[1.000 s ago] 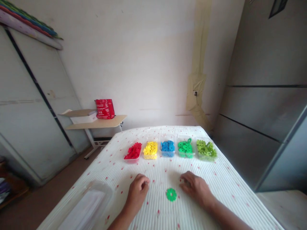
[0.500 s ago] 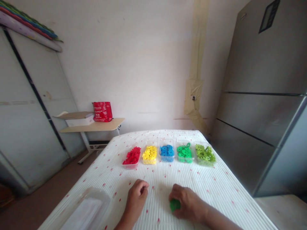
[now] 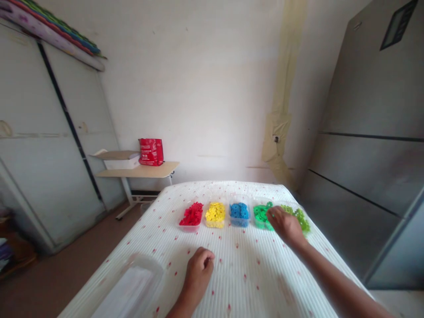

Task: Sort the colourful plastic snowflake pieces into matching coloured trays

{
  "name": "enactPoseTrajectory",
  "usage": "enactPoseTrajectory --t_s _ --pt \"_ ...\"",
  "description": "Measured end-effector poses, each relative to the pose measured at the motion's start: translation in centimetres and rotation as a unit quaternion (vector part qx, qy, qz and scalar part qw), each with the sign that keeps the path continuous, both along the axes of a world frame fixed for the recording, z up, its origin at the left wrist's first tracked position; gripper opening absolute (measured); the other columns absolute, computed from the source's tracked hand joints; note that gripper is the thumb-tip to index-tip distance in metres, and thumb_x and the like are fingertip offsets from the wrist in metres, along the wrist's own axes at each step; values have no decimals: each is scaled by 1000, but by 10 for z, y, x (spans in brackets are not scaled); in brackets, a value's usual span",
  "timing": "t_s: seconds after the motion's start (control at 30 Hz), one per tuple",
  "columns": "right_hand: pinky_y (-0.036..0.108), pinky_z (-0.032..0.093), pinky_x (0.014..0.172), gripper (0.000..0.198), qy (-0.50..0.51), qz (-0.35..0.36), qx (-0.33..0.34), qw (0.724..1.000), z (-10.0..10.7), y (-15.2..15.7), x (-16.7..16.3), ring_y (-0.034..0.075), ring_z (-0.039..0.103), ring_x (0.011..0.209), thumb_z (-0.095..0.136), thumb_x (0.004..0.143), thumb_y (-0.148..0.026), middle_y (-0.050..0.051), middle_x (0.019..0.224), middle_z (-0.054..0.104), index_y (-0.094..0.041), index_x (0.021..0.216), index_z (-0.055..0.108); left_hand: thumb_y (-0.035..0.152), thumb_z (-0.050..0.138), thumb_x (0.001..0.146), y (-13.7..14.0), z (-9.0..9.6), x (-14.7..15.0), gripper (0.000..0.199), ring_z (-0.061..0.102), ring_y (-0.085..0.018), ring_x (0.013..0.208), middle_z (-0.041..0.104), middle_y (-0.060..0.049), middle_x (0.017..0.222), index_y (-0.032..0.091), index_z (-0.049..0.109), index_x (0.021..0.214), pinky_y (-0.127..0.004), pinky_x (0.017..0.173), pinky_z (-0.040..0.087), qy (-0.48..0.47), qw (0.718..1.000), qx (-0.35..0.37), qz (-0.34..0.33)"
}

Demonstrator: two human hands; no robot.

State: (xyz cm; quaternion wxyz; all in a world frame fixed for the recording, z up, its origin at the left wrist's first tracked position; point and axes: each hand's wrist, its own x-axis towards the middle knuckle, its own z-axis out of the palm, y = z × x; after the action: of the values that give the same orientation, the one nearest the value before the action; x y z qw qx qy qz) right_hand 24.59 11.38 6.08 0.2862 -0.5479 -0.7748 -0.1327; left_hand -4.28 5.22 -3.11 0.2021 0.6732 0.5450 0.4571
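Right hand (image 3: 284, 224) over green tray (image 3: 261, 216), orientation hidden

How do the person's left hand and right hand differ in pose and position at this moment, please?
The left hand is curled into a loose fist on the near part of the table; the right hand is stretched far forward. The left hand touches no tub, while the right hand's fingertips are at the tub of green pieces. Both are bare.
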Motion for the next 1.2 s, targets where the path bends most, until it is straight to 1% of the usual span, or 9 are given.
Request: enactPoseTrajectory --t_s 0.13,0.2,0.27,0.4,0.63,0.87,1.03,1.1,1.2 --pt "23 37 53 35 -83 153 -34 984 -55 -34 -10 12 54 57 31 92 -25 3 66 57 -19 67 54 8 42 68 -2 1 2 17 54 -14 67 57 -1 68 17 56 64 -23 64 40 11 1000 -2 7" --pt "23 38 54 32 -82 164 -49 982 -72 -45 -15 12 54 58 33 91 -24 2 65 56 -19 65 52 5 41 66 -3 2 3 19 54 -13 67 56 -2 67 16 56 64 -23 64 39 13 1000 -2 14" --pt "23 39 54 30 -68 156 -54 984 -81 -47 -16 12 55 59 35 90 -25 2 65 56 -20 65 50 2 40 64 -4 1 4 21 53 -13 67 56 -1 67 16 56 64 -22 63 38 13 1000 5 24" --pt "23 42 55 27 -46 155 -63 985 -87 -41 -14 13 56 60 38 90 -28 1 67 56 -21 67 50 -2 39 61 -4 -2 6 24 52 -11 66 54 0 66 16 55 62 -21 62 37 11 999 20 33" --pt "22 46 54 25 -10 171 -72 983 -92 -39 -9 14 59 60 40 88 -33 1 69 59 -23 69 54 -4 41 61 -4 -3 6 25 52 -11 68 53 0 68 15 55 65 -20 64 37 19 999 30 32" --pt "21 49 56 23 8 204 -61 977 -93 -33 -6 14 62 62 43 86 -34 1 70 62 -25 71 57 -4 42 63 -7 -3 10 25 52 -11 71 54 0 71 16 55 67 -20 65 38 61 997 30 43" --pt "21 48 54 23 14 191 -66 979 -92 -34 -7 14 61 60 42 85 -33 1 67 61 -24 68 56 -3 42 65 -11 3 8 27 54 -12 75 55 -1 77 18 57 73 -21 68 42 111 992 45 44" --pt "21 48 54 24 12 186 -71 980 -90 -35 -9 14 60 59 42 85 -32 0 67 60 -24 67 55 -1 43 68 -10 9 1 28 55 -14 82 57 -2 83 19 59 78 -23 76 43 140 985 66 73" --pt "22 47 53 24 7 173 -71 982 -87 -38 -13 14 60 58 42 85 -31 0 66 59 -24 66 54 5 44 74 -3 21 -14 30 53 -16 96 58 -5 97 21 59 94 -27 86 41 153 970 55 180"
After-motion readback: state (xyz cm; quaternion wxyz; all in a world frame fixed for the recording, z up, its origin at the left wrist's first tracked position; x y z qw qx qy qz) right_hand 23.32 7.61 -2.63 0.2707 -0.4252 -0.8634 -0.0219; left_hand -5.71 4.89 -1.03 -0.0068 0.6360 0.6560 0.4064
